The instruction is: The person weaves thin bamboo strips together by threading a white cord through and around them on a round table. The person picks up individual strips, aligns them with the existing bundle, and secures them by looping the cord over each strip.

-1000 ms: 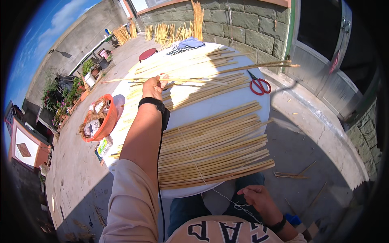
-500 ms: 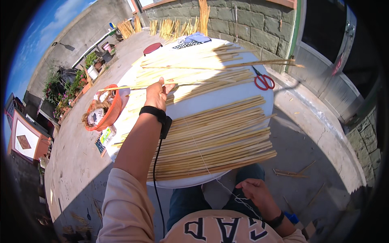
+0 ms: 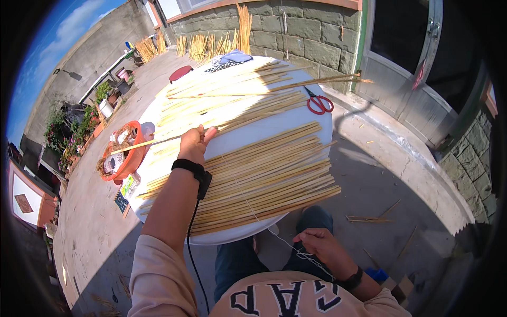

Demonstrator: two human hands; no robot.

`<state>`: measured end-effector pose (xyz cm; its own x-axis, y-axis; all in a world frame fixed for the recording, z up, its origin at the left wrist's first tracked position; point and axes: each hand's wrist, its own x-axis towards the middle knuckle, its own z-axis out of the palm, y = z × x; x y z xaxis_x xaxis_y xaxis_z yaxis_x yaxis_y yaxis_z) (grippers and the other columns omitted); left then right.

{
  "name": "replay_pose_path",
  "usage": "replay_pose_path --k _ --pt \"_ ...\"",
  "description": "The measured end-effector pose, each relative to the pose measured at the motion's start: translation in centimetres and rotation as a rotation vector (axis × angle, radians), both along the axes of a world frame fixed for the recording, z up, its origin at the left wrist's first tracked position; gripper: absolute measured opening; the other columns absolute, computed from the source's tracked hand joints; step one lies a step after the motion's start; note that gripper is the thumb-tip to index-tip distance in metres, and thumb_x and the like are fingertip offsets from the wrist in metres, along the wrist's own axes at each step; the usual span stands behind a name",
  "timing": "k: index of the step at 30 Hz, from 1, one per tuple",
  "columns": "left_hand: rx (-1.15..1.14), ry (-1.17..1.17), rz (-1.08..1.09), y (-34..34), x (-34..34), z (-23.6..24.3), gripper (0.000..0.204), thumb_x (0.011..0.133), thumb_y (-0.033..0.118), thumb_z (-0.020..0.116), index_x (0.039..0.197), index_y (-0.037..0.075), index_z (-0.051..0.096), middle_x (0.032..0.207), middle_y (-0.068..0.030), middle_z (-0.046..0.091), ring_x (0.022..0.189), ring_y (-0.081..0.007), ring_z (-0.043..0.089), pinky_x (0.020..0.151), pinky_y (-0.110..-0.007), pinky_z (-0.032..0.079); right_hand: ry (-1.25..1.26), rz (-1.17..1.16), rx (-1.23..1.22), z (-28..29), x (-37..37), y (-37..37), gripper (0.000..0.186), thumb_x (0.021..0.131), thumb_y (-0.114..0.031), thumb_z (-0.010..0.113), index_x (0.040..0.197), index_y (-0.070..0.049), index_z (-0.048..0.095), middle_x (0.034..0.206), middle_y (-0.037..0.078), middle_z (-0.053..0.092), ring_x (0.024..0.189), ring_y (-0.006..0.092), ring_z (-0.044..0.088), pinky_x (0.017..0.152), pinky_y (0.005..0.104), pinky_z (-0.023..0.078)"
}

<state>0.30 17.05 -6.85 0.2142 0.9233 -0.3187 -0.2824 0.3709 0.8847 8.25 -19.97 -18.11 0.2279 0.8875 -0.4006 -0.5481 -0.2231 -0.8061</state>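
My left hand point(image 3: 193, 142) is closed round one pale reed stalk point(image 3: 142, 145), just beyond the far edge of a mat of reeds. The stalk's left end sticks out over the orange basket. Side by side on the table, the mat of reed stalks point(image 3: 264, 177) is crossed by a thin white string point(image 3: 244, 196). That string runs off the near table edge to my right hand point(image 3: 323, 250), which is closed on it by my lap; loose loops hang below the fingers. Loose reed stalks point(image 3: 227, 90) lie on the far half of the white round table point(image 3: 253, 124).
Red-handled scissors point(image 3: 320, 103) lie at the table's right edge. An orange basket point(image 3: 133, 161) holding bundled material is at the left. A folded cloth point(image 3: 230, 59) lies at the far edge, beside a dark red round stool point(image 3: 181, 73). Reed bundles point(image 3: 208, 47) lean against the stone wall.
My left hand has drawn nearer to me with the stalk, whose left end now sits lower over the basket. The right hand keeps its hold on the string. The whole view has shifted.
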Motion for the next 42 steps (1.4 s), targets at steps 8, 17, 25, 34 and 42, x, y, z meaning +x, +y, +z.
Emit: replay_pose_path --k 8,17,25,34,42 --pt "-0.056 0.133 -0.317 -1.2 -1.2 0.3 0.018 0.086 0.002 0.047 0.099 -0.01 0.045 0.091 -0.0153 0.053 0.081 -0.0285 0.059 0.078 -0.036 0.054 0.014 -0.025 -0.014 -0.7 0.4 -0.4 0.022 0.086 -0.015 0.052 0.086 0.005 0.061 0.05 -0.005 0.037 0.042 0.0026 0.028 0.04 0.0187 0.019" --pt "0.783 0.928 -0.573 3.4 -7.3 2.7 0.015 0.085 0.01 0.052 0.096 0.003 0.061 0.085 -0.0022 0.061 0.079 -0.0113 0.056 0.072 -0.027 0.046 -0.002 -0.075 -0.101 -2.5 2.1 -0.5 0.021 0.085 -0.014 0.052 0.087 0.005 0.062 0.05 -0.006 0.036 0.042 0.0024 0.027 0.04 0.02 0.018" --pt "1.092 1.081 -0.632 4.0 -5.9 -2.0 0.021 0.081 0.01 0.058 0.1 0.003 0.061 0.097 -0.01 0.062 0.086 -0.02 0.058 0.078 -0.031 0.046 -0.747 -0.015 -0.306 -7.2 1.6 -1.9 0.022 0.082 -0.02 0.058 0.087 0.0 0.065 0.061 0.003 0.059 0.059 0.0071 0.051 0.053 0.0224 0.039" --pt "1.232 1.246 -0.679 3.6 -3.3 -2.3 0.016 0.07 0.007 0.064 0.085 0.009 0.057 0.082 -0.0081 0.059 0.082 -0.0265 0.055 0.072 -0.035 0.044 -0.691 -0.064 -0.343 -7.7 2.0 -1.4 0.019 0.082 -0.017 0.056 0.084 -0.001 0.066 0.07 0.003 0.061 0.066 0.0079 0.052 0.061 0.022 0.041" --pt "1.024 1.212 -0.771 3.4 -3.2 -2.3 0.022 0.067 0.007 0.067 0.081 0.009 0.05 0.083 -0.0092 0.059 0.081 -0.0292 0.055 0.071 -0.035 0.044 -0.704 -0.029 -0.312 -7.8 2.5 -1.3 0.018 0.08 -0.016 0.057 0.084 0.0 0.065 0.069 0.006 0.062 0.064 0.0082 0.054 0.059 0.023 0.043"
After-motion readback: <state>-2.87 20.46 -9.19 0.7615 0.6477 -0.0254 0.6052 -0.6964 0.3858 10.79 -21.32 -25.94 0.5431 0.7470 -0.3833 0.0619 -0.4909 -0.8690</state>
